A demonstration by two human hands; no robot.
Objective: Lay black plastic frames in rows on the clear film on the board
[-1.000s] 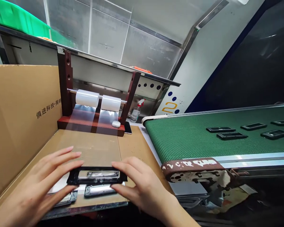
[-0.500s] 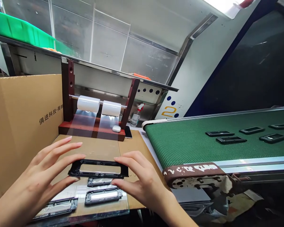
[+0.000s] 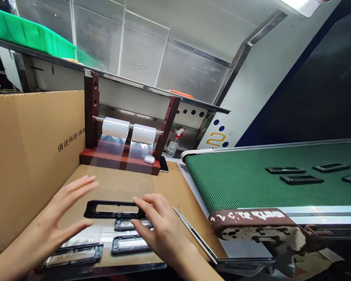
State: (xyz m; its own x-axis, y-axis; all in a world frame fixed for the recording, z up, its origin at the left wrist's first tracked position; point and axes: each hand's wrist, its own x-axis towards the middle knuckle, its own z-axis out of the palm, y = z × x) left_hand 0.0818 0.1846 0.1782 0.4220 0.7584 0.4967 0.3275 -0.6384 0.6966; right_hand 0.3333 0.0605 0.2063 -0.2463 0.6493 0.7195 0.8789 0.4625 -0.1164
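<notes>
A black rectangular plastic frame [image 3: 111, 208] lies flat on the cardboard board [image 3: 119, 183]. My right hand [image 3: 156, 228] grips the frame's right end, with the index finger on top and the thumb below. Just off its left end, my left hand [image 3: 62, 212] hovers open with the fingers spread; I cannot tell if it touches. Three similar frames lie nearer to me under clear film: one [image 3: 128, 224] partly hidden by my right hand, one [image 3: 128, 244] in front of it, and one [image 3: 73, 253] at the lower left.
A dark red stand holds two rolls of clear film [image 3: 127, 132] at the board's far edge, with a white case [image 3: 149, 159] beside it. A cardboard box [image 3: 26, 156] walls the left. A green conveyor belt [image 3: 245, 183] on the right carries several black frames [image 3: 285, 170]. A thin metal strip [image 3: 193, 234] lies by the board's right edge.
The black frame was held up between both hands; now it is lower, on the board. My left hand has let go and spread, while my right hand stays on the right end.
</notes>
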